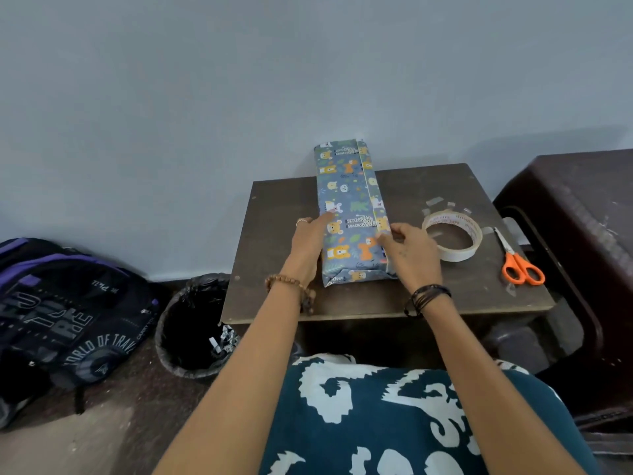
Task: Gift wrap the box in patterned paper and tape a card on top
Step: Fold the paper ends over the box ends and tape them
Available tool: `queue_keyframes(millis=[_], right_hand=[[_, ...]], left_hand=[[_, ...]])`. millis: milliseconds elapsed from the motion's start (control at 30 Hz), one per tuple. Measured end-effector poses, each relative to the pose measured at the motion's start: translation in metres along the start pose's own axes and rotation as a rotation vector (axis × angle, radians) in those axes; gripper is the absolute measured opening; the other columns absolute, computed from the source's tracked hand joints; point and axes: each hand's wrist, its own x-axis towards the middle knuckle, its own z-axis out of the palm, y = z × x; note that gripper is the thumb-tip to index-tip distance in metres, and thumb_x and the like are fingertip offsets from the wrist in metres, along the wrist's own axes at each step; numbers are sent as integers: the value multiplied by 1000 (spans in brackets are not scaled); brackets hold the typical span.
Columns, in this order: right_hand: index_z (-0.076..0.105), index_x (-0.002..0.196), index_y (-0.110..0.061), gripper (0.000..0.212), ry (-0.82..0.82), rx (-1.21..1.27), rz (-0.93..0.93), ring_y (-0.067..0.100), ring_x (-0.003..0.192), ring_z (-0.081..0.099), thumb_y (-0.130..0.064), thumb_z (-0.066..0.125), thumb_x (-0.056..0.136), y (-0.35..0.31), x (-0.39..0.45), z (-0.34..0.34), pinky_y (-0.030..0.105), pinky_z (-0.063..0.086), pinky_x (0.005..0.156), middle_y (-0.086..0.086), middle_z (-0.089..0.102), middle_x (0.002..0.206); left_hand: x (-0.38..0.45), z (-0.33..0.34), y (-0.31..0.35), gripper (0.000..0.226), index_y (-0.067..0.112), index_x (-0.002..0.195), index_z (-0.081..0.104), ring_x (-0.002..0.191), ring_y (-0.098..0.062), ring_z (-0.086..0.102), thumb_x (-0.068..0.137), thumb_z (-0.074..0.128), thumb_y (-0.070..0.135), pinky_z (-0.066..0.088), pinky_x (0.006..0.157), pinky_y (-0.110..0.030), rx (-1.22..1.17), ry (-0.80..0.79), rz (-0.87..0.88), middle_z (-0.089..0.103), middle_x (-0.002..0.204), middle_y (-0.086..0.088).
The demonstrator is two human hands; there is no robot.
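Observation:
A long box wrapped in blue animal-patterned paper (349, 200) lies lengthwise on the small brown table (428, 296), its far end past the table's back edge. My left hand (310, 241) lies flat with straight fingers against the box's left side. My right hand (409, 250) pinches the paper's overlapping seam on the right side of the box near its front. A roll of clear tape (452, 240) lies just right of my right hand. Orange-handled scissors (517, 262) lie further right. No card is visible.
Several cut tape pieces (442, 205) stick to the table behind the roll. A black-lined waste bin (191, 323) stands on the floor left of the table, a dark backpack (65, 317) beyond it. A dark brown cabinet (582, 234) stands at the right.

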Motion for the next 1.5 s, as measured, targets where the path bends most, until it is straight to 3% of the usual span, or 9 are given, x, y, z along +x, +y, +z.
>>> queue_keyframes(millis=[133,267,467,633,867,1000,1133,1333,1500], right_hand=[[66,108,-10,27,1,213,32,18,96,63,-28,62,88,0,-2,-9,35,49,87,5,67,103],[66,102,-11,18,-20,483,94,18,93,65,-17,66,85,2,-2,-26,33,54,85,6,69,98],[55,121,-10,39,25,769,147,13,100,61,-16,67,84,-3,-10,-57,24,53,83,5,62,112],[31,142,-17,65,75,1017,186,15,116,54,-24,64,86,-13,-24,-101,36,45,98,3,53,128],[54,122,-12,51,62,1136,163,13,75,66,-24,72,76,-16,-60,-131,25,56,58,8,63,109],[55,111,-11,45,275,1158,281,25,98,63,-23,78,73,-25,-71,-122,26,57,58,12,63,112],[49,124,-3,62,437,1324,427,28,100,63,-17,79,72,-43,-81,-92,31,59,61,12,63,114],[54,125,-7,56,381,1450,479,20,89,64,-15,76,75,-68,-110,-45,22,56,50,7,63,116],[56,122,-12,45,204,1451,516,22,86,67,-20,71,80,-62,-131,-41,33,60,65,12,66,113]], left_hand=[[0,0,15,60,6,127,48,97,-22,63,81,69,37,52,81,-35,-2,-107,-93,64,114,-8],[-11,-6,28,25,14,93,62,65,-13,65,81,69,34,53,57,-21,43,-173,-63,68,81,-1],[-33,-25,59,24,17,99,63,88,-17,63,78,71,26,45,95,-34,297,-304,79,70,97,-2],[-68,-36,106,28,21,109,57,84,-15,62,84,65,12,47,71,-24,566,-492,161,66,98,2],[-102,-19,134,33,16,113,55,96,-18,56,83,67,8,47,64,-22,937,-561,213,59,109,-2],[-100,0,107,61,25,127,48,129,-29,34,71,70,18,31,105,-43,850,-160,439,46,131,-6],[-141,34,54,91,25,148,9,143,-29,-7,79,68,17,4,112,-53,575,401,483,-7,155,-12],[-156,58,-13,107,40,145,-5,128,-32,40,75,75,29,37,104,-51,-506,82,134,23,151,-13],[-150,54,-1,94,40,144,11,115,-26,55,80,69,5,46,96,-46,-745,59,220,48,136,-7]])
